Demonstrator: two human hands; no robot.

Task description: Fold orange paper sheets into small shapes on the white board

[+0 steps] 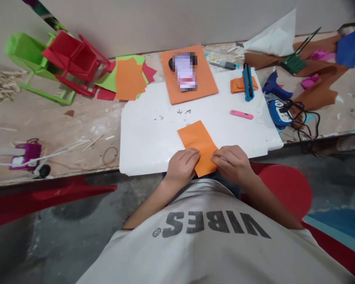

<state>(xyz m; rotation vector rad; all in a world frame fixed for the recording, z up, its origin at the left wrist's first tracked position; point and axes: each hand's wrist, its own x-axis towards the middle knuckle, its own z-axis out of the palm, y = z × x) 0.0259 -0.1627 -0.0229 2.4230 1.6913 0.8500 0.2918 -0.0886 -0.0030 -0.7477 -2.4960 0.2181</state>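
A small orange paper rectangle [197, 140] lies tilted on a white sheet [148, 130] near the table's front edge. My left hand [182, 165] has its fingers curled over the paper's near left edge. My right hand [232, 161] pinches the near right corner. Both hands hold the same piece, close together, just in front of my chest.
A larger orange sheet [204, 79] with a phone on it lies further back. Blue cutter [247, 81], pink tool [241, 114], blue glue gun [273, 88] and cables at right. Red [77, 59] and green [29, 55] paper models and coloured sheets [130, 77] at left.
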